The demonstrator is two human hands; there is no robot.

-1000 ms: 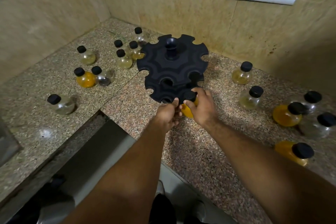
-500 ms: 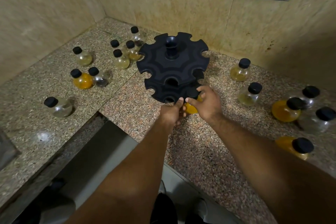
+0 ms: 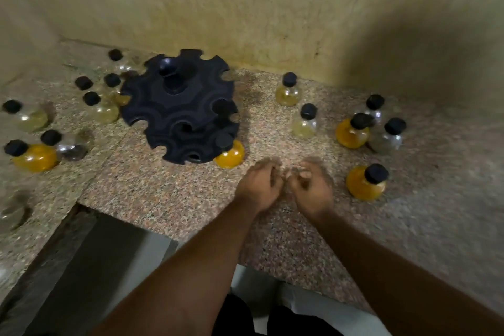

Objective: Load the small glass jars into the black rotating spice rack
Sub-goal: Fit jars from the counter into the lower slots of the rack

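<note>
Hovering side by side just over the bench (image 3: 163, 194), left hand (image 3: 259, 188) and right hand (image 3: 311, 191) look like a loose, half-curled grip holding nothing, though I'm squinting through blur. The orange jar (image 3: 230, 155) stands upright, black cap up, tucked at the near-right edge of the black rack (image 3: 180, 109), up and left of both hands, not touching them. Loose jars (image 3: 366, 183) stand scattered on either side.

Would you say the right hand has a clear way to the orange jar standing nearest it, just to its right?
Probably yes. The right hand holds nothing and is just left of that orange jar, with only bare counter between them.
</note>
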